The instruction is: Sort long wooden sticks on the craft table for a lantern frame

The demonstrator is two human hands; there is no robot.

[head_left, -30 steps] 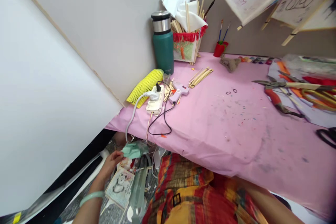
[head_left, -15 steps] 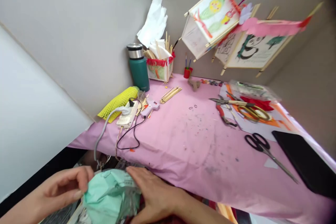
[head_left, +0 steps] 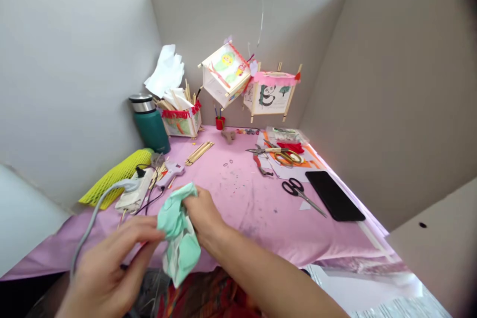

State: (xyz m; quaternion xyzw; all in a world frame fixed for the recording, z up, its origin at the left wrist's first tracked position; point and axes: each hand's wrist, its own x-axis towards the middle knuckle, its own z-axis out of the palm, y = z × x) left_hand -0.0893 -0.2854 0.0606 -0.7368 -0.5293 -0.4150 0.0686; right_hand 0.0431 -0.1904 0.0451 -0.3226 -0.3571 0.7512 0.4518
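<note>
A crumpled mint-green packet [head_left: 188, 253] with paler, see-through-looking parts is held up in front of the table's near edge. My left hand [head_left: 112, 258] is closed, thumb and fingers pinching the packet's left side. From the right, my right hand [head_left: 204, 213] grips its upper part, fingers partly hidden behind it. What the packet contains cannot be made out. Just beyond my hands lie a white-and-lilac glue gun [head_left: 170, 173] and a power strip [head_left: 134, 194] with a grey plug and cable.
On the pink tablecloth [head_left: 238, 208] stand a teal flask [head_left: 151, 126] and a stick-filled box [head_left: 181, 126]; bamboo sticks [head_left: 199, 153] lie beyond. Black scissors [head_left: 298, 190], pliers [head_left: 268, 150] and a black tablet-like slab [head_left: 333, 196] are at right. Paper lanterns [head_left: 227, 72] hang at the back.
Both hands have lifted the packet from below the table edge to above it. My right hand has gone from spread beside it to gripping it. The view has tilted up and turned right.
</note>
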